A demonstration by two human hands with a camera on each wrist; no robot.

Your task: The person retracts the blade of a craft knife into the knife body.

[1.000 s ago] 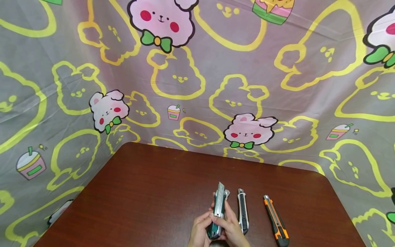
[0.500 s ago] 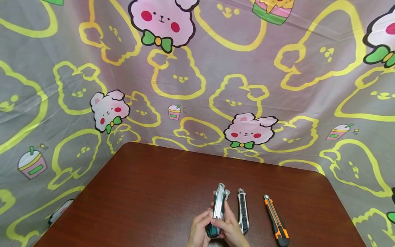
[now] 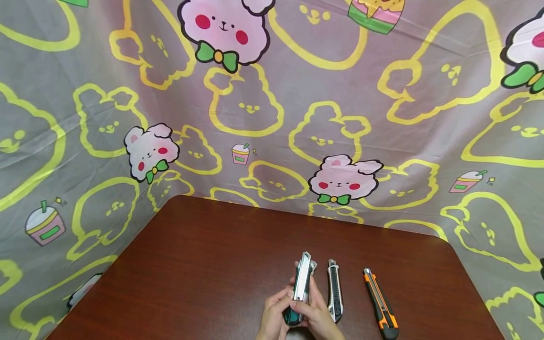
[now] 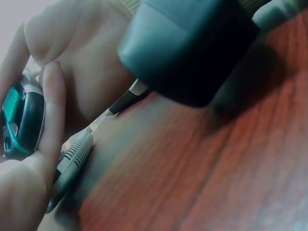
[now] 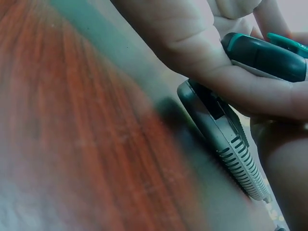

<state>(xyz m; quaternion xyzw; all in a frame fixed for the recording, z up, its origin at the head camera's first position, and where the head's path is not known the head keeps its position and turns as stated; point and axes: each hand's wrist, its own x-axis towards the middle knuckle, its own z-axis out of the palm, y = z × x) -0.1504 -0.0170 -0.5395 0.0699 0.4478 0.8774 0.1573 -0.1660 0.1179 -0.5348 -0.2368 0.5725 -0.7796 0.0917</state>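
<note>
Care with the blade end matters most: the green-handled utility knife with a silver metal slider (image 3: 300, 289) is held just above the dark red-brown wooden surface (image 3: 204, 264), near its front edge, tip pointing away from the person. Best practice, as I judge it, is to keep both grips low on the handle and clear of the metal tip. Fingers of the left hand (image 3: 274, 317) curl round the green butt; fingers of the right hand (image 3: 316, 315) pinch the silver slider from the other side. Just right of it lie a grey-and-black ribbed utility knife (image 3: 335, 296) and, further right, an orange-and-black utility knife (image 3: 380, 304), both flat, apart.
</note>
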